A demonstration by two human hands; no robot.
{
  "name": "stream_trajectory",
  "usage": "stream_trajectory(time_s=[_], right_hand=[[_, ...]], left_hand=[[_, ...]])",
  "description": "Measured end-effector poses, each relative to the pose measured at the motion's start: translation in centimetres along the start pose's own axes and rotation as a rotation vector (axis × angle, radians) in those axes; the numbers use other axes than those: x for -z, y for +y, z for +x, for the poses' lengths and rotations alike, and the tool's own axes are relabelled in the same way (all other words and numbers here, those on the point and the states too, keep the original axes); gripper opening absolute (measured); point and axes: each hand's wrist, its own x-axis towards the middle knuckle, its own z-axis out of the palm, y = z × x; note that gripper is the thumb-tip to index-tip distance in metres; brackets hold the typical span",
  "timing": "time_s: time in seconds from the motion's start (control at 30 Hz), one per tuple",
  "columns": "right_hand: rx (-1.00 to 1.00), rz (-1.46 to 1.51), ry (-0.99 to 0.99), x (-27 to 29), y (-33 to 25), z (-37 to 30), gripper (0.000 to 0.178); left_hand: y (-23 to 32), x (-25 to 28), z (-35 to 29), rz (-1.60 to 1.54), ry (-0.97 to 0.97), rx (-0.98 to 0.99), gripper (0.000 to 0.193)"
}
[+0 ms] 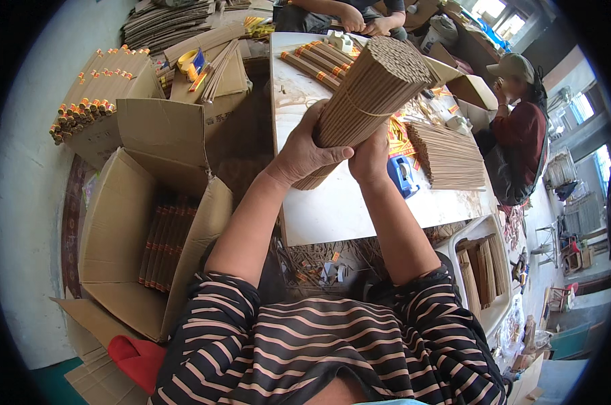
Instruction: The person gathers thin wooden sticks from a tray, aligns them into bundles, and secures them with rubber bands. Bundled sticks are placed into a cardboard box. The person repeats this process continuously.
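A thick bundle of brown incense sticks [371, 94], held together by a rubber band, is tilted over the near part of the white table [312, 219]. Its packed round end points up and away to the right. My left hand [310, 150] wraps its left side, thumb across the front. My right hand [371, 156] grips it from the right, with its fingers mostly hidden behind the bundle. Close to my right hand lie a blue tape dispenser [403, 177], red and yellow labels [401, 140] and a broad pile of loose sticks [447, 156].
An open cardboard box [106, 236] with banded bundles stands at left, below another box stacked with labelled bundles [106, 74]. Banded rolls [312, 67] lie on the table's far side. A white bin [481, 270] of sticks stands at right. Two people sit around the table.
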Motion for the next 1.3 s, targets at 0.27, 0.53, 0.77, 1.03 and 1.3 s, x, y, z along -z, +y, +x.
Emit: stream_trajectory(time_s=[0.27,0.53,0.77,1.03,1.3], right_hand=[[-0.079,0.250,-0.190,0.3,-3.3,2.1,0.071],[-0.042,0.263,-0.329,0.9,-2.8,1.3,0.081],[-0.024,0.228,-0.436,1.7,-5.3,2.3,0.075],[0.335,-0.281,-0.193,2.4,-7.6,1.9,0.041],[0.231,-0.485,-0.158,2.1,-9.9,1.9,0.022]], left_hand=[[3.0,-1.2,0.2,0.113,0.156,-0.025,0.085],[3.6,-0.1,0.7,-0.142,0.040,0.226,0.087],[4.5,0.5,1.3,-0.236,0.068,0.105,0.075],[4.5,0.1,0.8,-0.216,0.127,0.103,0.070],[4.6,-0.1,0.8,-0.218,0.109,0.109,0.071]])
